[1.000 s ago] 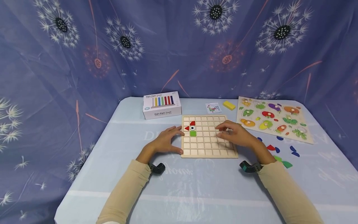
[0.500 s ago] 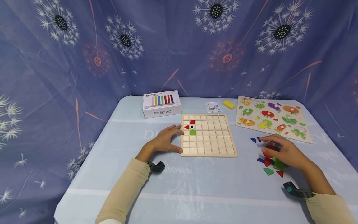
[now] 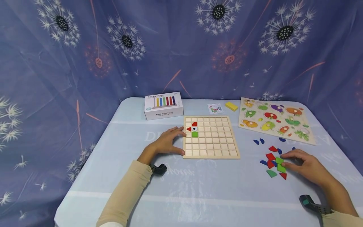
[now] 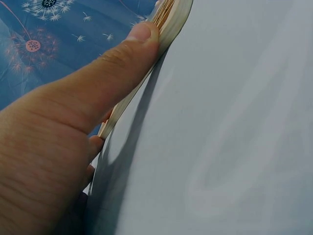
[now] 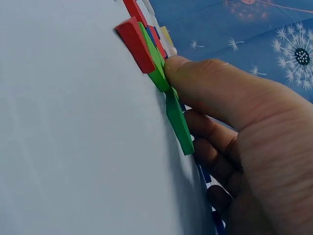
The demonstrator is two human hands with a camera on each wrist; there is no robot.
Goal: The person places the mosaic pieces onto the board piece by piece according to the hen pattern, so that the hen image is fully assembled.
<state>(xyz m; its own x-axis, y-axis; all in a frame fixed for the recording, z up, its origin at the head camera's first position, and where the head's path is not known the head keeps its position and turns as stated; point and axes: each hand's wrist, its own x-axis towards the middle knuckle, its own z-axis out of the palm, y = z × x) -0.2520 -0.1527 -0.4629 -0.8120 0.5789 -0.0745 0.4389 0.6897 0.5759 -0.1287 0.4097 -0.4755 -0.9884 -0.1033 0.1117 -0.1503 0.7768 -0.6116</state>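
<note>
A wooden grid board (image 3: 216, 137) lies in the middle of the table. On its left side sit a red quarter-round piece (image 3: 194, 124), a red triangle (image 3: 189, 129), a white eye tile (image 3: 194, 129) and a green square (image 3: 195, 134). My left hand (image 3: 169, 142) rests its thumb and fingertips against the board's left edge; the left wrist view shows the thumb (image 4: 117, 63) on the rim. At the loose pieces, my right hand (image 3: 309, 167) pinches a green square tile (image 3: 279, 160) between thumb and index finger. The right wrist view shows the thumb against green pieces.
Around the right hand lie red pieces (image 3: 270, 156), blue half-rounds (image 3: 256, 142) and a dark green piece (image 3: 271, 173). Behind stand a white box (image 3: 165, 113), a pattern card (image 3: 215, 108), a yellow block (image 3: 231, 106) and a vegetable puzzle board (image 3: 258, 115).
My right hand has moved from above the board rightward to the loose pieces, then slightly farther right, and now pinches a green square tile. The left hand stays at the board's edge.
</note>
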